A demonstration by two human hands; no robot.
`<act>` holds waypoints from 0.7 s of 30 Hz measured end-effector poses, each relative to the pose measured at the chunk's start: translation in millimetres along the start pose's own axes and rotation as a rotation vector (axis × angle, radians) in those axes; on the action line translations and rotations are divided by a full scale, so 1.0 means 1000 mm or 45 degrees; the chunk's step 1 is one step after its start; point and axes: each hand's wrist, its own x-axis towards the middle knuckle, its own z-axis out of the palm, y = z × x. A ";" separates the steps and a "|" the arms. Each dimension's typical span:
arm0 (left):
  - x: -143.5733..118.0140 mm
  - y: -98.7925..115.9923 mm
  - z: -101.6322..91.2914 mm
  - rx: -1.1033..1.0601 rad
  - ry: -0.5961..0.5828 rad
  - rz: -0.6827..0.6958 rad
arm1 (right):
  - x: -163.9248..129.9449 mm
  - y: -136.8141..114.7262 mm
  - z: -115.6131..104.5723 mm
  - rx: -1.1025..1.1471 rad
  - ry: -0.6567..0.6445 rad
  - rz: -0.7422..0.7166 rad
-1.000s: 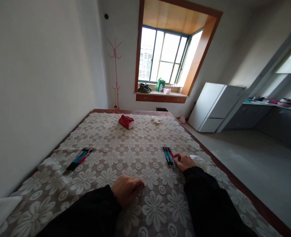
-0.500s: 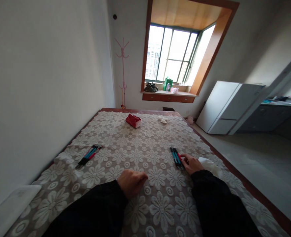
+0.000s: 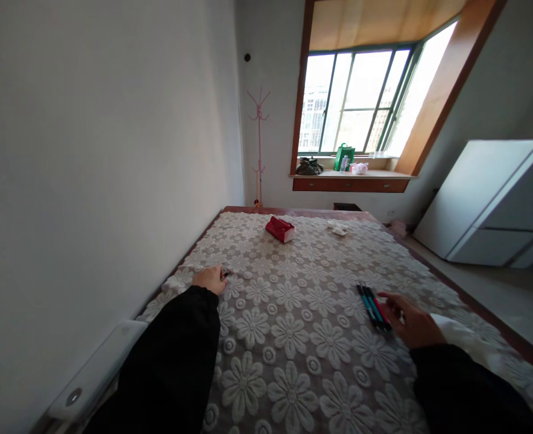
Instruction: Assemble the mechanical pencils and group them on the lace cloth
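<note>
At the left side of the table, my left hand (image 3: 209, 279) is closed over the spot where a group of pens lay. One dark pen end (image 3: 225, 275) pokes out past its fingertips; the rest is hidden by the hand. On the right, several pens (image 3: 373, 307) in black, blue and red lie side by side on the lace tablecloth (image 3: 291, 333). My right hand (image 3: 409, 319) rests beside them, fingers bent and apart, its fingertips against or very near the red pen.
A red tissue pack (image 3: 279, 229) and a crumpled white tissue (image 3: 337, 228) lie toward the far end. White material (image 3: 463, 337) is partly behind my right wrist. A white box-like object (image 3: 97, 367) stands by the left wall. A white fridge (image 3: 469, 199) stands beyond the table at right.
My left hand has moved left and forward from mid-table onto the left pens, now mostly covered. My right hand stays by the right pens, its fingers slightly wider. The view has turned left.
</note>
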 end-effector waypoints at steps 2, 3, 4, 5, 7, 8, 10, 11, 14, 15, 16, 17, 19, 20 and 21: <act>0.002 -0.002 0.004 -0.017 -0.009 -0.008 | 0.001 -0.029 -0.005 0.081 0.100 -0.113; 0.002 -0.001 0.005 -0.029 -0.010 0.002 | 0.002 -0.045 -0.007 0.134 0.125 -0.158; 0.002 0.001 0.006 -0.044 -0.009 0.018 | 0.002 -0.062 -0.007 0.197 0.112 -0.212; 0.001 0.003 0.005 -0.063 -0.007 0.041 | 0.001 -0.079 -0.006 0.265 0.066 -0.271; -0.003 0.011 -0.001 -0.112 -0.002 0.098 | 0.000 -0.112 -0.001 0.409 -0.038 -0.300; -0.006 0.017 -0.005 -0.139 -0.001 0.133 | -0.002 -0.127 0.004 0.476 -0.120 -0.269; -0.016 0.034 -0.016 -0.240 0.014 0.237 | -0.006 -0.156 0.017 0.643 -0.320 -0.142; -0.023 0.045 -0.022 -0.326 0.036 0.334 | -0.009 -0.168 0.025 0.781 -0.420 -0.052; -0.051 0.084 -0.031 -0.838 0.148 0.778 | -0.014 -0.194 0.055 1.435 -0.767 0.221; -0.061 0.096 -0.029 -0.880 0.225 0.871 | -0.014 -0.198 0.064 1.666 -0.866 0.305; -0.070 0.106 -0.024 -0.862 0.291 0.980 | -0.013 -0.200 0.072 1.850 -0.921 0.375; -0.078 0.115 -0.015 -0.831 0.352 1.105 | -0.011 -0.199 0.078 1.951 -0.990 0.418; -0.086 0.128 0.010 -0.765 0.452 1.320 | -0.006 -0.195 0.084 1.930 -1.014 0.399; -0.088 0.132 0.025 -0.767 0.524 1.366 | -0.004 -0.191 0.084 1.864 -0.985 0.352; -0.087 0.134 0.040 -0.774 0.622 1.411 | -0.002 -0.188 0.082 1.811 -0.951 0.307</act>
